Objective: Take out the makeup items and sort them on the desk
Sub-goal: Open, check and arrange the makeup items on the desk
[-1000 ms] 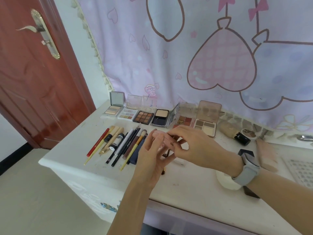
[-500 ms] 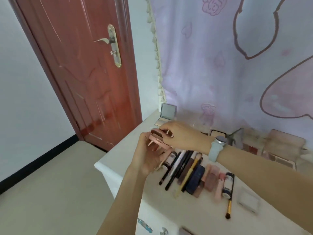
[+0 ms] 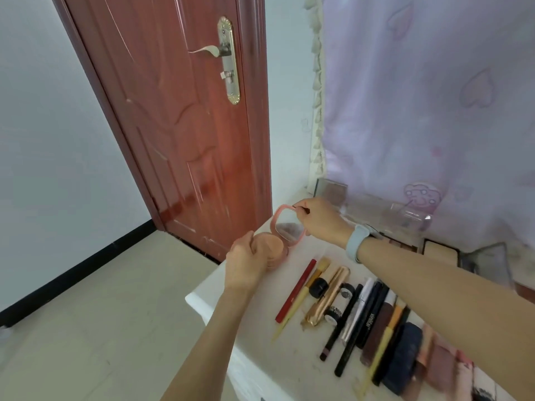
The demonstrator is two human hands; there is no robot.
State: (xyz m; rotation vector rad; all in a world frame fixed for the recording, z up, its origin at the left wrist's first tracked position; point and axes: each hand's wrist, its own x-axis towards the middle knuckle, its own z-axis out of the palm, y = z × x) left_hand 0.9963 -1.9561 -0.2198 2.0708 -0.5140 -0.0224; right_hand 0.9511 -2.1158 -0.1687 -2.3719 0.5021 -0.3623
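Observation:
A pink compact [image 3: 282, 235] stands open over the white desk's [image 3: 260, 351] left end. My left hand [image 3: 244, 263] grips its round base, where a peach puff shows. My right hand [image 3: 317, 219] pinches the top edge of the mirrored lid, tilted back. A row of pencils, brushes and tubes [image 3: 347, 311] lies side by side on the desk to the right of the hands. Open palettes [image 3: 333, 189] stand along the back under the curtain, partly hidden by my right arm.
A red-brown door [image 3: 179, 117] with a brass handle is just left of the desk. A pale purple curtain [image 3: 434, 96] hangs behind. The desk's left edge and corner lie below my left hand, with tiled floor [image 3: 95, 337] beyond.
The view swung left toward the door. My hands carried the compact to the desk's left end, and its lid went from shut to fully open.

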